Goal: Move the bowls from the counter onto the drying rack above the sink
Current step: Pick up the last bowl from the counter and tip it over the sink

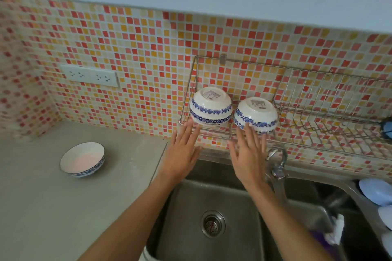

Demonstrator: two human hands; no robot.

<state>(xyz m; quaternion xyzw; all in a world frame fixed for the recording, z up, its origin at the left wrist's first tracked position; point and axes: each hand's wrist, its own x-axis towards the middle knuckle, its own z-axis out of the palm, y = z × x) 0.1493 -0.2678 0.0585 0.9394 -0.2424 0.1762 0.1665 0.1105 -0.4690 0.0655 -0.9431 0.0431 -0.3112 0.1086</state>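
Two white bowls with blue floral bands sit upside down at the left end of the wire drying rack [318, 112] on the tiled wall: a left bowl [210, 105] and a right bowl [255, 115]. My left hand [182, 152] is open, fingers spread, its fingertips just below the left bowl. My right hand [248, 154] is open too, with fingertips at the lower rim of the right bowl. A third matching bowl [82, 160] stands upright on the grey counter [63, 207] at the left.
Below the rack lies a steel sink [212, 201] with a drain and a chrome tap [277, 165]. Pale blue dishes [375, 193] lie at the sink's right edge. A wall socket [91, 75] sits on the tiles at the left.
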